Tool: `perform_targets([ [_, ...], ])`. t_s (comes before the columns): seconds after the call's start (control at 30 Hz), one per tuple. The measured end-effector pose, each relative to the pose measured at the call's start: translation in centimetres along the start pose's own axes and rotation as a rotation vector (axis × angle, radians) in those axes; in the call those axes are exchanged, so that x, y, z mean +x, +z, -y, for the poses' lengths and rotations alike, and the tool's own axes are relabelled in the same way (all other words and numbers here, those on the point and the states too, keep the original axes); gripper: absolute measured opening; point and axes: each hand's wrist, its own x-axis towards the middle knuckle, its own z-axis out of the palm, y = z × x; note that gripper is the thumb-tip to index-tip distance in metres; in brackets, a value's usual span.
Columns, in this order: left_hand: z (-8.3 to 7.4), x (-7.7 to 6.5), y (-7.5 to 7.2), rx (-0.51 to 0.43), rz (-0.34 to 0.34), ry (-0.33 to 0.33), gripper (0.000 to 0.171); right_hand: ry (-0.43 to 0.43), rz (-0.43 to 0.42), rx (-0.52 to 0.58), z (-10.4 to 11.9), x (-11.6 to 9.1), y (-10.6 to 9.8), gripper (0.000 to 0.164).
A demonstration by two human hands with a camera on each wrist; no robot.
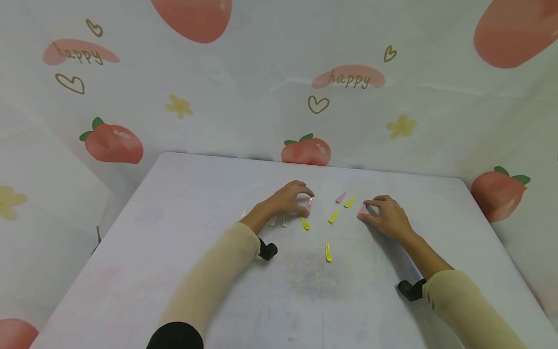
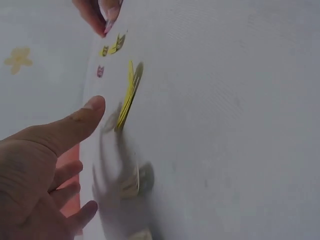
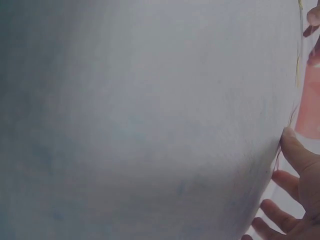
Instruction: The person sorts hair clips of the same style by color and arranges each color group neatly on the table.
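In the head view my left hand (image 1: 287,199) reaches over the table, thumb and fingers apart. A pale pink hair clip (image 1: 310,204) shows in that gap, while the left wrist view shows my left hand (image 2: 37,170) spread with nothing visibly pinched. Just below the left thumb is a yellow hair clip (image 1: 304,223). Farther right, my right hand (image 1: 387,215) pinches another pink hair clip (image 1: 363,210) between thumb and fingertip, close to the tabletop. The right wrist view has this right thumb (image 3: 296,150) and forefinger at the clip, seen nearly edge-on.
Between the hands lie a loose pink clip (image 1: 341,198) and several yellow clips (image 1: 333,216). One yellow clip (image 1: 329,252) is nearer the front. Pale clips (image 1: 285,221) lie by the left wrist. Behind the white table (image 1: 244,300) hangs a peach-printed cloth (image 1: 244,116).
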Motion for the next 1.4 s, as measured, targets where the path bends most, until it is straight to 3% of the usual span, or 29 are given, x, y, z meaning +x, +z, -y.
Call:
perform_targets([
  [0.1,0.5,-1.5,-0.8,-0.023,-0.032,0.027,0.050,0.000,-0.001,0.000,0.1,0.0,0.0,0.050],
  [0.3,1.9,-5.2,-2.0,0.023,-0.083,0.024,0.050,0.005,-0.004,0.001,0.3,-0.1,0.0,0.050],
  [0.6,4.1,-10.7,-2.0,0.050,-0.127,0.036,0.050,-0.002,-0.003,0.004,0.2,-0.1,0.1,0.051],
  [0.8,5.2,-13.5,-1.8,0.072,-0.166,0.045,0.048,-0.010,-0.005,0.003,0.3,-0.1,0.1,0.051],
  [1.03,5.7,-15.2,-1.3,0.083,-0.153,0.066,0.048,-0.020,-0.011,0.000,0.2,-0.2,-0.1,0.050],
  [1.4,6.0,-15.6,-0.9,0.109,-0.158,0.094,0.051,-0.008,-0.012,0.002,0.2,-0.2,0.1,0.050],
])
